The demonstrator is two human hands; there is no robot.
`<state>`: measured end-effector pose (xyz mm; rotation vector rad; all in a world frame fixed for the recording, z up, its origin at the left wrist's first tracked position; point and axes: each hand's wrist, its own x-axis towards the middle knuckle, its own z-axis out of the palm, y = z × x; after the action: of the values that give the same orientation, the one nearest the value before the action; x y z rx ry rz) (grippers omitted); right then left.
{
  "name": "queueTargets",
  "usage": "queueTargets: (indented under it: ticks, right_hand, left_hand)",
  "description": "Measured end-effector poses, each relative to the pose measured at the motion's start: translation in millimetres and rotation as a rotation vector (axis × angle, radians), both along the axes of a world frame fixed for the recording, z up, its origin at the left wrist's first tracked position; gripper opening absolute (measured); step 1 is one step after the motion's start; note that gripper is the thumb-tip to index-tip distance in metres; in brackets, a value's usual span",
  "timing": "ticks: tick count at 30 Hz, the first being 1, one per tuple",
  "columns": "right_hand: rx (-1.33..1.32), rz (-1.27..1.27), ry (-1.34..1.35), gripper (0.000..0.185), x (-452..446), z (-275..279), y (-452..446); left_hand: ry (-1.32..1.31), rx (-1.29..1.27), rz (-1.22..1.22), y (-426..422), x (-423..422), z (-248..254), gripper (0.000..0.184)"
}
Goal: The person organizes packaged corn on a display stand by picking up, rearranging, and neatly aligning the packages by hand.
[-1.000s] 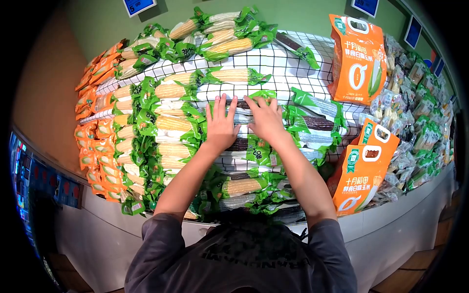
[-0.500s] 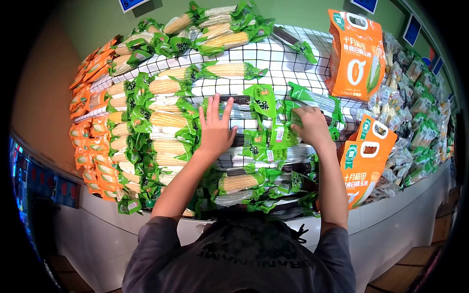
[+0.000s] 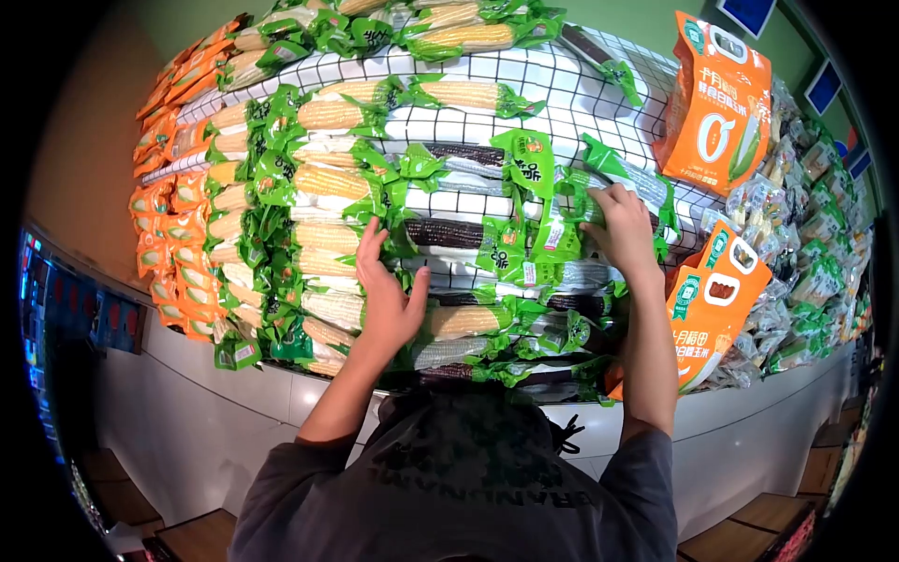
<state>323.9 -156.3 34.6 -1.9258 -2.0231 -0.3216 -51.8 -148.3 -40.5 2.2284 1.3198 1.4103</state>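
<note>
Packs of corn in green and clear plastic lie in rows on a black-and-white checked cloth (image 3: 599,117). My left hand (image 3: 389,295) is held beside a dark purple corn pack (image 3: 445,233), fingers apart, nothing in it. At the right end of the middle rows, my right hand (image 3: 622,225) rests with bent fingers on a green-ended pack; whether it grips the plastic cannot be made out. Between the hands lie an upper dark corn pack (image 3: 465,155) and a green wrapper with a corn picture (image 3: 526,161). A pale corn pack (image 3: 464,321) lies nearer my body.
Orange corn packs (image 3: 192,234) line the left side. Two orange carry bags stand at the right, one farther back (image 3: 716,108) and one nearer (image 3: 707,314). Clear-and-green packs (image 3: 819,244) are heaped beyond them. Price screens (image 3: 824,87) hang at the back right.
My right hand has moved right, away from my left hand. My left hand has come down toward my body and turned. The dark corn packs between them are now more exposed.
</note>
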Motion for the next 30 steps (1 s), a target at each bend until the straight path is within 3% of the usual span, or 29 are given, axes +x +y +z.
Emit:
queueTargets:
  ticks: [2, 3, 4, 6, 7, 8, 11, 12, 14, 15, 23, 27, 30]
  right_hand:
    - [0.026, 0.004, 0.076, 0.059, 1, 6, -7]
    - [0.06, -0.001, 0.104, 0.057, -1, 13, -11]
    - [0.072, 0.01, 0.109, 0.058, -1, 18, -17]
    - [0.109, -0.018, 0.175, 0.058, -3, 27, -31]
    - [0.146, -0.015, 0.219, 0.056, -4, 28, -39]
    - [0.171, -0.003, 0.237, 0.055, 1, 26, -43]
    - [0.222, 0.019, 0.289, 0.055, 8, 18, -57]
    - [0.212, 0.029, 0.332, 0.054, 10, 13, -63]
    - [0.187, 0.031, 0.415, 0.055, 10, 5, -75]
    - [0.182, 0.028, 0.444, 0.056, 9, -1, -80]
    - [0.18, -0.081, 0.61, 0.061, -4, -21, -107]
    - [0.112, -0.099, 0.574, 0.067, -20, -42, -109]
    - [0.128, -0.048, 0.397, 0.045, -30, -90, -112]
  left_hand:
    - [-0.037, -0.016, -0.076, -12, -13, -4, 0.074]
    - [-0.097, -0.013, -0.064, -18, -15, -5, 0.062]
    - [-0.096, -0.037, -0.052, -26, -21, -3, 0.062]
    - [-0.091, -0.298, -0.13, -36, -30, -1, 0.044]
    - [-0.06, -0.31, -0.141, -37, -31, -7, 0.034]
    - [-0.061, -0.318, -0.143, -37, -30, -10, 0.034]
    - [0.275, -0.411, -0.367, -39, -28, -27, 0.045]
    - [0.275, -0.411, -0.377, -41, -26, -34, 0.045]
    - [0.543, -0.292, -0.357, -44, -19, -46, 0.05]
    - [0.579, -0.364, -0.372, -44, -18, -53, 0.055]
    - [0.703, -0.45, -0.371, -39, -8, -43, 0.058]
    - [0.694, -0.369, -0.349, -41, -3, -54, 0.062]
    - [0.656, -0.283, -0.316, -42, 6, -59, 0.066]
